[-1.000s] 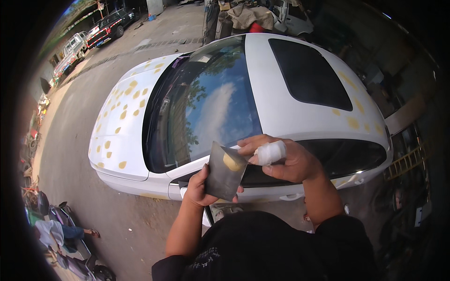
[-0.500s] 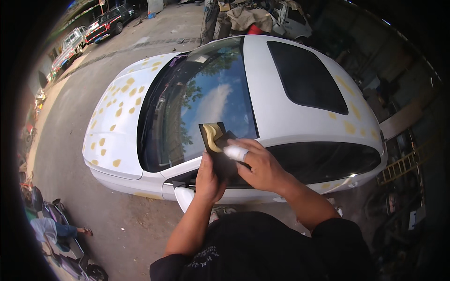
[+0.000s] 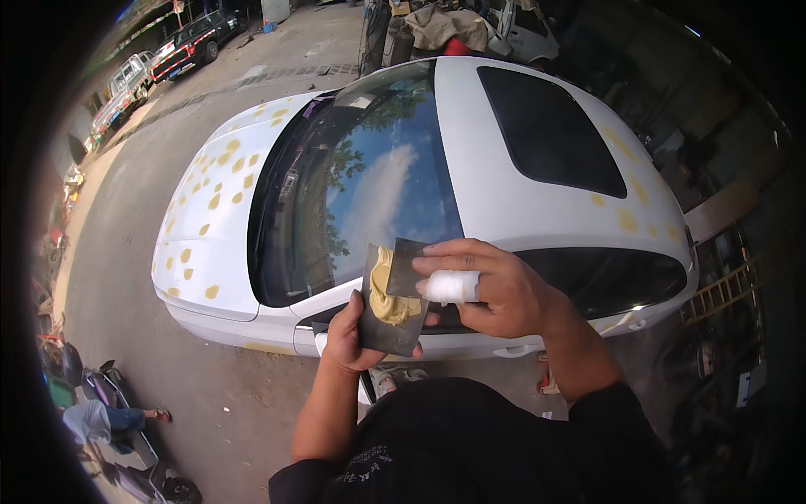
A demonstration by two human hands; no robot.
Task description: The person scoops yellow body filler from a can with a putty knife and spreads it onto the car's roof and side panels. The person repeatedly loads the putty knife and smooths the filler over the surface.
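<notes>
My left hand [image 3: 344,338] grips a flat grey putty board [image 3: 388,339] from its near end, thumb along the left edge and fingertips showing at the right. A thick smear of yellow body filler [image 3: 384,286] lies along the board. In my right hand [image 3: 514,294] is a dark flat putty spreader [image 3: 406,269], pinched under outstretched fingers and lying over the filler's right side. One right finger wears a white bandage [image 3: 453,286]. Both hands are above the near side of a white car [image 3: 463,160], by its windshield [image 3: 369,185].
Yellow filler patches dot the car's hood [image 3: 201,210] and the roof's rear. A side mirror [image 3: 321,341] is partly hidden below my left arm. At lower left a person [image 3: 96,420] sits by a scooter [image 3: 134,479]. Parked vehicles [image 3: 195,44] stand at far left; a yellow ladder [image 3: 718,294] is right.
The board has come lower and turned its face into fuller view. My right hand has moved slightly right and nearer, with the spreader now seen sharply. The filler appears wider on the board.
</notes>
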